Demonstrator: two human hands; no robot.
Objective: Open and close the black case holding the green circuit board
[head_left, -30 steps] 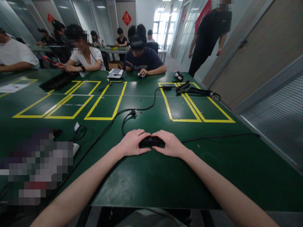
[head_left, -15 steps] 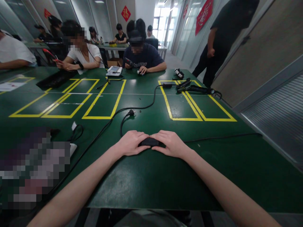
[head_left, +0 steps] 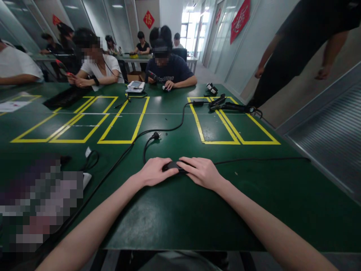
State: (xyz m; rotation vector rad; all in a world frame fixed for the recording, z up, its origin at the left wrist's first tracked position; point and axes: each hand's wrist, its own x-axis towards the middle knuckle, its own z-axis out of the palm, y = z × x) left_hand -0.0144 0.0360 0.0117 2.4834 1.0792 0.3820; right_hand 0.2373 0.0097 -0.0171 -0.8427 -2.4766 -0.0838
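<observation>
A black power adapter [head_left: 172,165] lies low over the green table between my two hands. My left hand [head_left: 153,172] is closed on its left end, thumb on the near side. Over its right end my right hand [head_left: 200,172] is wrapped, fingers across the top and thumb out of sight. A short cord with a black plug [head_left: 155,136] bends up from behind my left hand, its pins facing right. From my right hand a thin black cable [head_left: 259,159] runs to the table's right edge.
Yellow tape rectangles [head_left: 115,142] mark the green table [head_left: 141,226]. A long black cord [head_left: 124,152] crosses it diagonally. Far right lies a black folded device [head_left: 229,107]. A white device [head_left: 135,87] stands before a seated person [head_left: 172,69]. Another person [head_left: 299,56] stands at right.
My right hand's fingers have shifted onto the adapter's top, and its thumb has gone out of sight. The adapter's top now shows more. The standing person has come closer on the right.
</observation>
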